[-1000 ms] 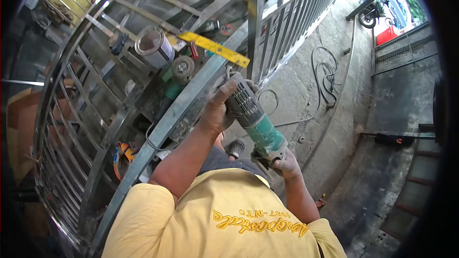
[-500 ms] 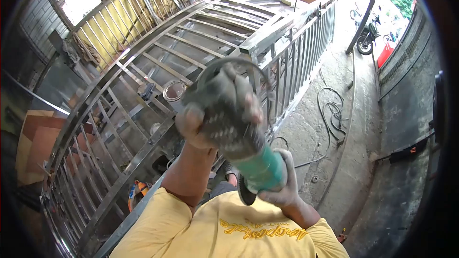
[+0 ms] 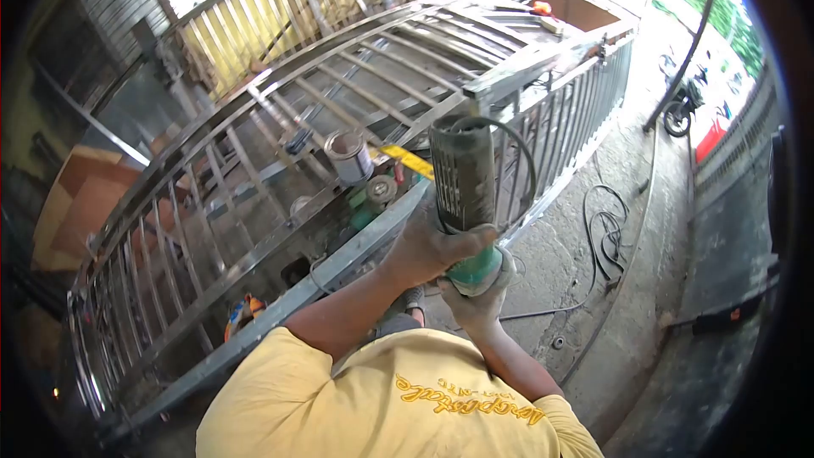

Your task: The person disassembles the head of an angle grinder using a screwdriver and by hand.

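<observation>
Upright in front of my chest is an angle grinder (image 3: 463, 178), with a dark, dusty, vented body and a green lower section. A cable curves from its top end. My left hand (image 3: 454, 246), in a dusty grey glove, is closed around the body just above the green part. Below it, my right hand (image 3: 482, 298), also gloved, grips the green part. Both hands hide some of the grinder, and its disc does not show. Left of it are an open paint can (image 3: 348, 158), a yellow strip (image 3: 408, 160) and a second green tool with a round disc (image 3: 380, 190).
A large metal frame with bars (image 3: 356, 76) fills the left and middle. A grey beam (image 3: 280, 309) crosses its near side. Black cable (image 3: 604, 242) lies coiled on the concrete floor at right. A motorcycle (image 3: 681, 106) stands farther back, beside a dark wall (image 3: 721, 288).
My left hand has moved from the grinder's dark upper end down beside my right hand. The grinder has gone from tilted to nearly upright. The view has shifted, showing the paint can more fully.
</observation>
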`<move>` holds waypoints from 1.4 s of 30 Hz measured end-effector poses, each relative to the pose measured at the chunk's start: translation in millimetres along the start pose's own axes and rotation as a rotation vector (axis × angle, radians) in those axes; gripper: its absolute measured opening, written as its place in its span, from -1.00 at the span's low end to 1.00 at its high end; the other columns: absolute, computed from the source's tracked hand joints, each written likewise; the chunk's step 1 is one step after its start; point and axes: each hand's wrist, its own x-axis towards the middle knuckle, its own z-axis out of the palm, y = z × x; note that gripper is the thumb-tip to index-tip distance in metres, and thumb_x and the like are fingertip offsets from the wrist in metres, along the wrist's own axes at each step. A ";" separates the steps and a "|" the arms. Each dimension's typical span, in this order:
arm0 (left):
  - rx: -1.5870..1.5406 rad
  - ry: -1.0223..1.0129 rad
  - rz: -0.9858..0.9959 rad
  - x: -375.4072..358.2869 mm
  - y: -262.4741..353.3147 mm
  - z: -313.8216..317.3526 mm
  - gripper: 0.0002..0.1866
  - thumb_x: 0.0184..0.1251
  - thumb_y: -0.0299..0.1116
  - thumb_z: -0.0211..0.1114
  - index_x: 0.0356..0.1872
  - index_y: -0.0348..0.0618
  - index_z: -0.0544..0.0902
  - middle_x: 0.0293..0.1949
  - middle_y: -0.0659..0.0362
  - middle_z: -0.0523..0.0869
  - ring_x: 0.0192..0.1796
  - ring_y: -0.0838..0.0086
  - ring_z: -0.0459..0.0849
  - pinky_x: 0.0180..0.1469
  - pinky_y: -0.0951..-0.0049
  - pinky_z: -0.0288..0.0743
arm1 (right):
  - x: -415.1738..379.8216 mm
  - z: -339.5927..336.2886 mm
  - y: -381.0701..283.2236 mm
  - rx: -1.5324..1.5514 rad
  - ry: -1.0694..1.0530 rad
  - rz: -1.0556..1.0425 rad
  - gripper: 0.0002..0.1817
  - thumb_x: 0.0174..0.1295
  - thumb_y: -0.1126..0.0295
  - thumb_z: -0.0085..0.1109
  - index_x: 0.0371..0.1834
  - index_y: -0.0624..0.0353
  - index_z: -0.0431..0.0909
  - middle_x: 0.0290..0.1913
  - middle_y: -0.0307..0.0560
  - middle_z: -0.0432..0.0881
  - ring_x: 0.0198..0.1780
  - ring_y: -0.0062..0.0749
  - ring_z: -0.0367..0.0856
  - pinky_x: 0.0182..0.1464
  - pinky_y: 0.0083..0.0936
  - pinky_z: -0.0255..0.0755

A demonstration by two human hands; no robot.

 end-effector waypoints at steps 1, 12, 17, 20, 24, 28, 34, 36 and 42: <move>0.015 0.149 0.084 -5.4 -7.2 1.5 -0.23 0.21 -0.23 0.67 0.38 -0.16 0.44 -0.02 0.22 0.64 -0.05 0.47 0.68 0.09 0.37 0.63 | -6.3 6.8 5.8 -0.015 -0.007 0.003 0.22 -0.10 0.24 0.81 0.53 0.19 0.04 0.30 0.22 0.43 0.21 0.04 0.58 0.24 -0.06 0.52; 0.834 0.345 0.189 -88.2 -38.8 -99.3 -0.20 -0.04 -0.31 0.68 0.30 -0.09 0.49 -0.02 0.11 0.75 0.01 0.31 0.77 0.13 0.26 0.63 | 53.1 2.7 9.5 0.010 -1.360 -0.097 -0.41 0.37 0.25 0.37 0.46 0.07 0.52 0.24 0.18 0.71 0.27 0.13 0.66 0.26 -0.11 0.58; 1.298 0.127 0.104 -119.7 -54.7 -178.9 -0.11 -0.33 -0.29 0.71 0.24 -0.12 0.58 0.06 -0.03 0.76 0.05 -0.05 0.77 0.18 0.04 0.65 | 116.3 9.7 81.8 -0.178 -1.212 0.332 -0.82 0.38 0.31 0.30 -0.08 0.14 0.75 -0.18 0.01 0.79 -0.16 -0.15 0.78 -0.02 -0.26 0.63; 1.286 0.085 0.075 -121.8 -76.8 -213.8 -0.15 -0.30 -0.30 0.71 0.22 -0.08 0.61 0.05 0.01 0.77 0.08 0.01 0.77 0.18 0.05 0.66 | 130.5 57.3 132.9 -0.130 -1.098 0.397 -0.79 0.36 0.29 0.31 -0.11 0.20 0.73 -0.25 0.10 0.74 -0.21 -0.07 0.75 -0.08 -0.26 0.61; 1.242 0.025 0.089 -106.6 -114.3 -244.7 -0.16 -0.28 -0.31 0.71 0.22 -0.07 0.59 0.07 0.04 0.76 0.12 0.02 0.77 0.21 0.06 0.66 | 120.7 153.9 163.0 -0.098 -0.868 0.226 -0.80 0.36 0.28 0.31 -0.12 0.16 0.72 -0.11 0.13 0.75 -0.08 0.18 0.72 0.00 -0.14 0.60; 1.141 -0.005 0.072 -79.8 -138.6 -258.7 -0.15 -0.24 -0.33 0.70 0.26 -0.04 0.57 0.09 0.03 0.75 0.16 0.04 0.76 0.27 0.06 0.64 | 109.9 238.2 180.8 -0.335 -0.878 0.037 -0.82 0.36 0.26 0.23 -0.06 0.01 0.70 -0.01 0.04 0.69 0.09 0.08 0.68 0.15 -0.09 0.58; 0.918 0.005 0.093 -53.9 -156.9 -279.8 -0.17 -0.17 -0.36 0.70 0.27 -0.15 0.52 0.15 -0.08 0.69 0.17 -0.08 0.72 0.27 0.02 0.63 | 100.7 268.5 191.6 -0.557 -0.896 -0.074 -0.73 0.27 0.29 0.23 0.03 -0.12 0.67 0.10 -0.10 0.64 0.16 -0.10 0.64 0.14 -0.14 0.54; 0.894 -0.018 0.091 -53.6 -164.6 -285.5 -0.19 -0.11 -0.38 0.70 0.27 -0.15 0.52 0.17 -0.07 0.68 0.23 -0.07 0.69 0.33 0.04 0.59 | 101.4 262.2 188.1 -0.538 -0.925 -0.114 -0.73 0.26 0.35 0.19 0.03 -0.15 0.65 0.06 -0.17 0.60 0.15 -0.14 0.63 0.14 -0.16 0.51; 0.869 -0.008 0.071 -54.1 -173.7 -293.0 -0.16 -0.10 -0.39 0.73 0.30 -0.13 0.50 0.20 -0.01 0.66 0.24 -0.01 0.68 0.36 0.08 0.56 | 97.4 265.8 185.2 -0.513 -0.933 -0.084 -0.77 0.24 0.34 0.20 -0.03 -0.09 0.63 0.01 -0.13 0.59 0.15 -0.16 0.61 0.17 -0.16 0.47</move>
